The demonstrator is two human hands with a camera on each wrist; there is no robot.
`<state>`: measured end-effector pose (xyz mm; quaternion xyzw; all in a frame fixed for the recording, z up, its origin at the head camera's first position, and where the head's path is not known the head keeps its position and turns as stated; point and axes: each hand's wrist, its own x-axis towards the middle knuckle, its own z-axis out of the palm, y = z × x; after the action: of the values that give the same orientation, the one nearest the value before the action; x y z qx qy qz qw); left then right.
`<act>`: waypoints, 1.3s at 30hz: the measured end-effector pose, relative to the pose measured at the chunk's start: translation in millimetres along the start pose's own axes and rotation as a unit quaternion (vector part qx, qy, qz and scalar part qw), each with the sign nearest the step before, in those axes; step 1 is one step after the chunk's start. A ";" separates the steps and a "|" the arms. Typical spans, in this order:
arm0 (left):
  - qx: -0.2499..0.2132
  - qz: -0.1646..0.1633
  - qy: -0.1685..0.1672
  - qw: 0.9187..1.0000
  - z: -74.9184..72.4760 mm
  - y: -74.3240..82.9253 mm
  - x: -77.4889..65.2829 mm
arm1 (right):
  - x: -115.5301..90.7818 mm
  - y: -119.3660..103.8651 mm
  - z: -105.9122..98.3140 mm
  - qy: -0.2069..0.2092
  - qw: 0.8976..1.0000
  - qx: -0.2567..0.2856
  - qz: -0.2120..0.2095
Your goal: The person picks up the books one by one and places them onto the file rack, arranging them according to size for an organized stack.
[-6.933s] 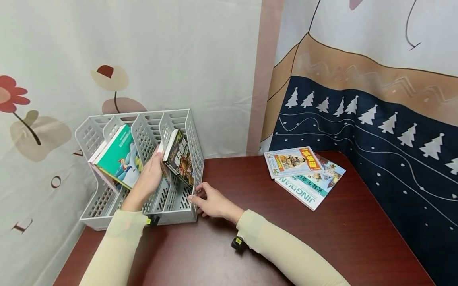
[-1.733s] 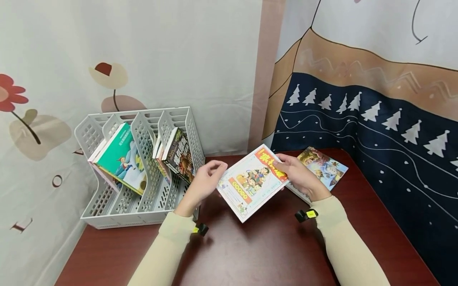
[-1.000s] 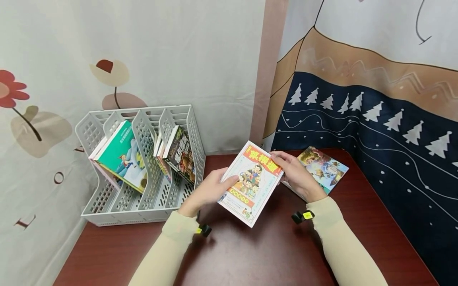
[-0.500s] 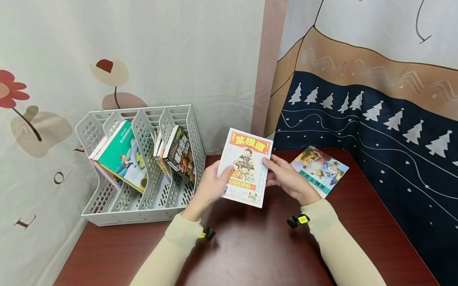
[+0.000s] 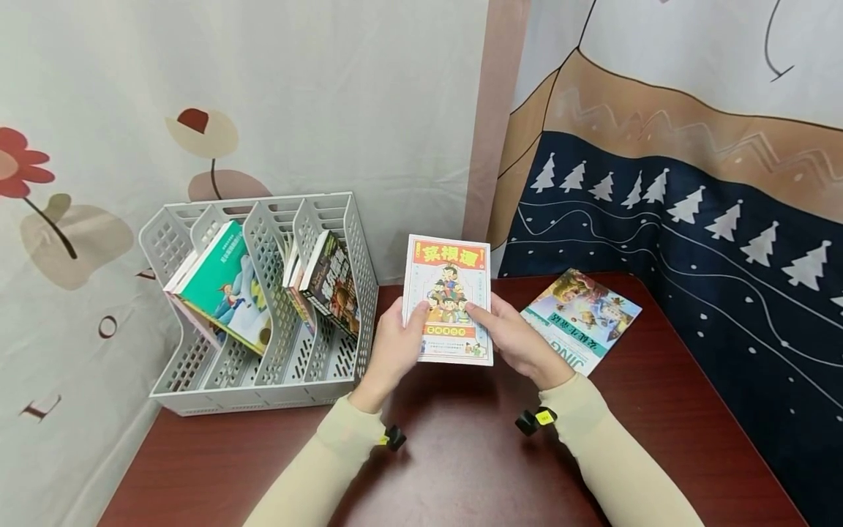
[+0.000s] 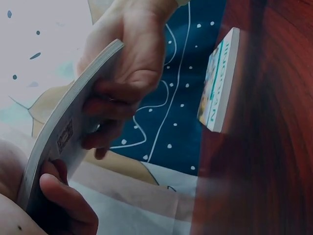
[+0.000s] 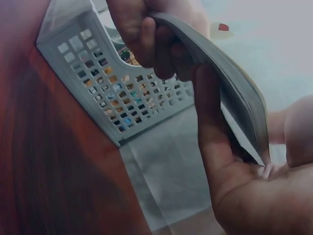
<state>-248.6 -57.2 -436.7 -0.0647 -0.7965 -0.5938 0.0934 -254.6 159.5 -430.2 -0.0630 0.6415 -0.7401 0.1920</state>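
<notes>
A thin paperback book [image 5: 450, 293] with a red title band and cartoon children on its cover is held above the table, facing me upright. My left hand [image 5: 393, 348] grips its left edge, thumb on the cover and fingers behind. On the opposite edge my right hand [image 5: 523, 338] holds it the same way. In the left wrist view the book [image 6: 73, 107] is seen edge-on, slightly bowed, with fingers curled beneath its back. The right wrist view also shows the book's [image 7: 230, 78] page edges between both hands.
A grey perforated file rack [image 5: 257, 399] stands at left, with a green-covered book [image 5: 227, 293] and dark-covered books [image 5: 336, 285] leaning in its compartments. Another book [image 5: 582, 318] lies flat on the red-brown table [image 5: 461, 468] at right. Printed curtains hang behind.
My left hand has left the rack, and both hands have come to hold the red-banded book, lifted off the other book at right. It has turned from slanted to upright.
</notes>
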 end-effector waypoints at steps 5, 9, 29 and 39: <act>0.007 -0.008 0.011 1.000 3.8 0.4 -4.5 | 3.6 4.8 4.2 0.034 0.999 0.018 -0.019; -0.006 -0.018 -0.013 1.000 6.1 0.8 -7.4 | 6.2 8.9 5.2 0.065 0.997 0.025 -0.029; -0.063 -0.065 -0.045 0.995 -14.9 -0.3 10.8 | 2.2 10.0 -6.0 -0.019 0.999 -0.032 -0.020; -0.131 -0.096 -0.030 0.986 -30.0 5.1 13.7 | 3.0 16.7 -7.0 -0.087 0.993 -0.075 -0.034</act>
<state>-258.7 -84.6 -420.5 -0.0175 -0.7166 -0.6973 0.0032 -256.3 163.2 -448.1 -0.1634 0.6732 -0.6878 0.2169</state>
